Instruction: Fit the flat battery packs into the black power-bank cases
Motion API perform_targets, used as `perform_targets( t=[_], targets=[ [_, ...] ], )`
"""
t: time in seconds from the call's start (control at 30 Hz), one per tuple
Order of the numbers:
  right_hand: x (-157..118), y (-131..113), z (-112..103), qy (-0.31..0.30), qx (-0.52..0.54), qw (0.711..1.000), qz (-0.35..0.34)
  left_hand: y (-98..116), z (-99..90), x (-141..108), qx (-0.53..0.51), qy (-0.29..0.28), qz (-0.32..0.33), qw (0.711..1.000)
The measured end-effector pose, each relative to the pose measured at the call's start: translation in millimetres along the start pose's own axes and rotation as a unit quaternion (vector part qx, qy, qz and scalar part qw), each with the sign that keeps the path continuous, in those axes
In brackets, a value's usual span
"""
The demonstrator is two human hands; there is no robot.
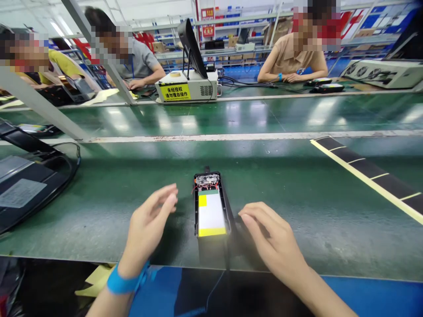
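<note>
Green conveyor belt (pixel 297 193) under a black rectangular casing (pixel 224 207), lying flat and open-faced between both hands. Inside it we note a white battery pack with yellow tape (pixel 211 213) and a small circuit board with red wires (pixel 207 179), its parts too small to make out. Both hands open, holding nothing. Left hand (pixel 150 224), with blue wristband (pixel 127 281), curves just off the casing. Right hand (pixel 272 240) rests beside its lower edge; in that shadow, contact is hard to judge.
</note>
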State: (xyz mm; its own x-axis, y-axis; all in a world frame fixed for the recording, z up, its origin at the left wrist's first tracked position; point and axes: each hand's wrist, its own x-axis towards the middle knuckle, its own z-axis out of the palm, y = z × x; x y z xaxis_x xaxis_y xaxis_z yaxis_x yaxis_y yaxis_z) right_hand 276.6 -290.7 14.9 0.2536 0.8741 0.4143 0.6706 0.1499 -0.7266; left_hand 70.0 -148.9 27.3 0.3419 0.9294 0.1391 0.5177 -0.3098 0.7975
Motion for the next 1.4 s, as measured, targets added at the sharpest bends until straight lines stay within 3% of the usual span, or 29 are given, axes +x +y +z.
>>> perform_targets(
  t=[0.1,0.2,0.27,0.33,0.43,0.6,0.67,0.77,0.87,0.97,1.03,1.4],
  targets=[
    [15,-27,25,0.047,-0.036,0.998,-0.022,8,20.2,61,0.002,-0.031,0.036,0.999],
    [32,-47,54,-0.002,-0.156,0.987,-0.039,13,37.8,105,0.019,-0.163,0.060,0.985],
    [39,-50,63,-0.038,-0.236,0.971,-0.027,12,36.5,113,0.044,-0.207,0.053,0.976],
    [41,-45,59,-0.076,-0.274,0.959,-0.010,8,25.1,102,0.071,-0.203,0.027,0.976],
    [31,-35,38,-0.140,-0.272,0.952,-0.011,-1,2.2,54,0.094,-0.164,-0.040,0.981],
    [1,-24,11,-0.160,-0.273,0.937,-0.146,-4,-15.1,-50,0.085,-0.157,-0.157,0.971],
    [-6,-19,9,-0.151,-0.314,0.914,-0.208,1,-13.8,-73,0.159,-0.092,-0.137,0.973],
    [-9,-11,11,-0.167,-0.385,0.869,-0.263,9,-5.7,-76,0.216,-0.019,-0.023,0.976],
    [-6,-7,14,-0.172,-0.417,0.842,-0.296,12,6.0,-60,0.141,-0.090,0.050,0.985],
    [-2,-8,14,-0.165,-0.405,0.847,-0.302,7,15.2,-50,0.083,-0.178,0.047,0.979],
    [3,-13,11,-0.171,-0.388,0.853,-0.302,3,18.2,-50,0.081,-0.200,0.044,0.975],
    [35,-31,-7,-0.234,-0.322,0.869,-0.295,5,24.7,-59,0.144,-0.190,0.069,0.969]
  ],
)
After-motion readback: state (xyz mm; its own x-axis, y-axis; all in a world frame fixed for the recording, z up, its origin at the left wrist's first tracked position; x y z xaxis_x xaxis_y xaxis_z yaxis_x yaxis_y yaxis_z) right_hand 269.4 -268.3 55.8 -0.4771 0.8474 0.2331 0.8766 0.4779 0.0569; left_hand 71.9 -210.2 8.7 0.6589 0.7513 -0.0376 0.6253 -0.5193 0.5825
